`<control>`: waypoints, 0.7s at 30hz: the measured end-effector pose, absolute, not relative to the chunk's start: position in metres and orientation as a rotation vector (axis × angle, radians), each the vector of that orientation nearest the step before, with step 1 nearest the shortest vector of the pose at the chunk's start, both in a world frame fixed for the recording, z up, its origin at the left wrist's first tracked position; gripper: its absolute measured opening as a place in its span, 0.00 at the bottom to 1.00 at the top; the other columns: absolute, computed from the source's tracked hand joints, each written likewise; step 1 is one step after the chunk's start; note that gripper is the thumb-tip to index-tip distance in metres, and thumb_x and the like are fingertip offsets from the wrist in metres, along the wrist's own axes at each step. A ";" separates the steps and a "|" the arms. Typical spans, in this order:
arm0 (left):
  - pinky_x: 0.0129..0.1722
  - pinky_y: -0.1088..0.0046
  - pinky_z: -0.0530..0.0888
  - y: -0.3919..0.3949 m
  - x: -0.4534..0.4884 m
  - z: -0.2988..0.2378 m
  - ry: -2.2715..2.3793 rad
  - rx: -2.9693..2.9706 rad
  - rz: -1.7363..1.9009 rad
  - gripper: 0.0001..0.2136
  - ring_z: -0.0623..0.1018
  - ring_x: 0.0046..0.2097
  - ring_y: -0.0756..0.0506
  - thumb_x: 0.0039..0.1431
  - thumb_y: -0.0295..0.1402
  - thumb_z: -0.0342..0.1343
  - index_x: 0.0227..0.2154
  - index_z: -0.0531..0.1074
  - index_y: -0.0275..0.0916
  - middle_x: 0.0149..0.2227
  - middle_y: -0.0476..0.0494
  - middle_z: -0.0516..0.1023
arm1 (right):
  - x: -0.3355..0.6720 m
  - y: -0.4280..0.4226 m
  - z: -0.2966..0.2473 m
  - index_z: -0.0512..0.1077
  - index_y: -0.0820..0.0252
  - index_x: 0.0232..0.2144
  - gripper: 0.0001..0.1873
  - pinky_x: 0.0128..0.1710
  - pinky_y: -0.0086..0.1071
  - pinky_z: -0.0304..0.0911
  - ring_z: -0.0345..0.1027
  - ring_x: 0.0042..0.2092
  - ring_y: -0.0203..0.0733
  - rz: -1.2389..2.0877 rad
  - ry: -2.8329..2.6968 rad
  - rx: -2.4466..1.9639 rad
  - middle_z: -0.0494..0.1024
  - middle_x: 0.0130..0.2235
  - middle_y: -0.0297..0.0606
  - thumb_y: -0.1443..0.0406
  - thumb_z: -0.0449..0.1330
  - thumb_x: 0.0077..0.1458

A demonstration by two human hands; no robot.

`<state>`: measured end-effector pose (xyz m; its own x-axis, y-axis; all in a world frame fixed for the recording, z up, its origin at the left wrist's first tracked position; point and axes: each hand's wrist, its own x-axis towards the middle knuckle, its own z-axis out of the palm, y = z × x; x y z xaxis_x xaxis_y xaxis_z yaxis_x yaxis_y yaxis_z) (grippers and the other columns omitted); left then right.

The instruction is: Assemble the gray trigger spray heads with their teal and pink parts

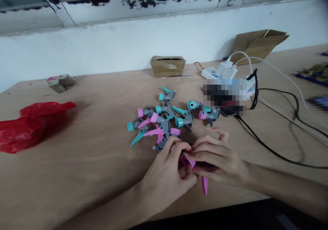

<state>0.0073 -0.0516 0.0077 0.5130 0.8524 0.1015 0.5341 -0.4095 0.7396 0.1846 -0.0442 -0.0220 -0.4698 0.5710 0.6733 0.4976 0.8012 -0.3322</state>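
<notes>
Head view: left hand (166,170) and right hand (217,159) are together pinching one pink trigger piece (204,185) by the table's (89,161) near edge, just before the sprayer-head pile (164,119). Judgement: gripping close to the joint is steadying it best.

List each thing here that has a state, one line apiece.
Left hand, closed on the pink trigger sprayer.
Right hand, closed on the same sprayer.
Sprayer heads, loose in a pile.
Red plastic bag, crumpled, lying flat.
Small cardboard box, top slightly open.
White charger, plugged into the power strip.
</notes>
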 end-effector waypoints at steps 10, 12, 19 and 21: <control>0.27 0.73 0.72 -0.056 0.011 0.002 1.238 2.215 0.729 0.15 0.71 0.32 0.50 0.47 0.21 0.48 0.40 0.61 0.37 0.40 0.44 0.65 | 0.181 -0.045 -0.021 0.71 0.56 0.32 0.05 0.51 0.44 0.43 0.68 0.35 0.37 0.004 -2.124 -0.844 0.77 0.29 0.29 0.64 0.59 0.49; 0.27 0.72 0.72 -0.054 0.011 0.003 1.342 2.251 0.840 0.11 0.71 0.33 0.48 0.48 0.23 0.49 0.37 0.62 0.37 0.37 0.44 0.67 | 0.181 -0.044 -0.019 0.71 0.56 0.31 0.05 0.50 0.44 0.44 0.68 0.34 0.37 -0.027 -2.093 -0.889 0.77 0.28 0.29 0.63 0.60 0.49; 0.30 0.70 0.72 -0.051 0.011 0.006 1.418 2.601 0.844 0.04 0.72 0.33 0.46 0.48 0.24 0.52 0.22 0.69 0.37 0.27 0.48 0.71 | 0.178 -0.041 -0.017 0.71 0.55 0.31 0.05 0.49 0.43 0.46 0.68 0.34 0.37 -0.066 -2.078 -0.972 0.76 0.27 0.28 0.64 0.59 0.48; 0.29 0.71 0.71 -0.052 0.011 0.006 1.423 2.642 0.840 0.04 0.71 0.32 0.46 0.48 0.24 0.52 0.21 0.69 0.37 0.26 0.47 0.71 | 0.177 -0.041 -0.017 0.71 0.55 0.31 0.05 0.49 0.43 0.46 0.68 0.33 0.37 -0.054 -2.084 -0.971 0.76 0.26 0.28 0.64 0.59 0.48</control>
<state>0.0109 -0.0517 0.0055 0.4376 0.7812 0.4452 0.7675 -0.5825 0.2677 0.1767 -0.0412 -0.0166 -0.3689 0.6196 0.6929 0.6548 0.7023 -0.2794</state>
